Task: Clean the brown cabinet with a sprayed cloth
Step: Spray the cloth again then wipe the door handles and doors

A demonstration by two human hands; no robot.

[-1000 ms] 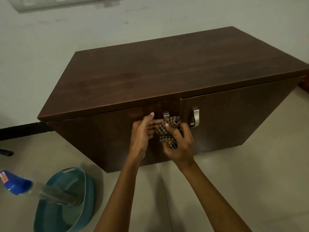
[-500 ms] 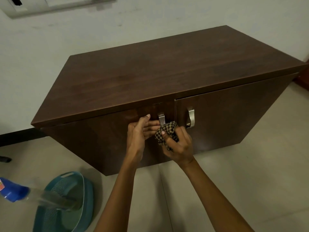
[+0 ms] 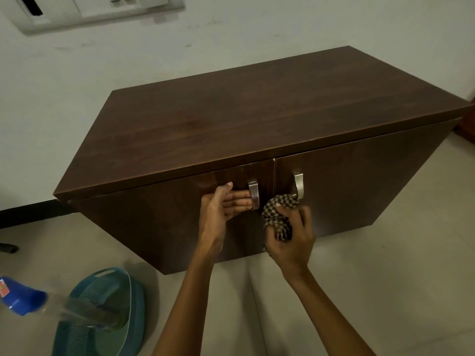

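Head view: the left hand (image 3: pixel 218 211) has nearly straight fingers slipped behind the left handle (image 3: pixel 254 195) of the brown cabinet (image 3: pixel 257 119), with the tips hidden. The right hand (image 3: pixel 293 242) grips the checked cloth (image 3: pixel 279 214), which has moved from that handle to the lower end of the right handle (image 3: pixel 299 186). The blurred spray bottle (image 3: pixel 23 300) carries a red label I cannot read.

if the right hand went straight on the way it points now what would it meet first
Probably the right door's metal handle: the right hand points up toward it, and its checkered cloth sits at the handle's lower end. Whether they touch is unclear.
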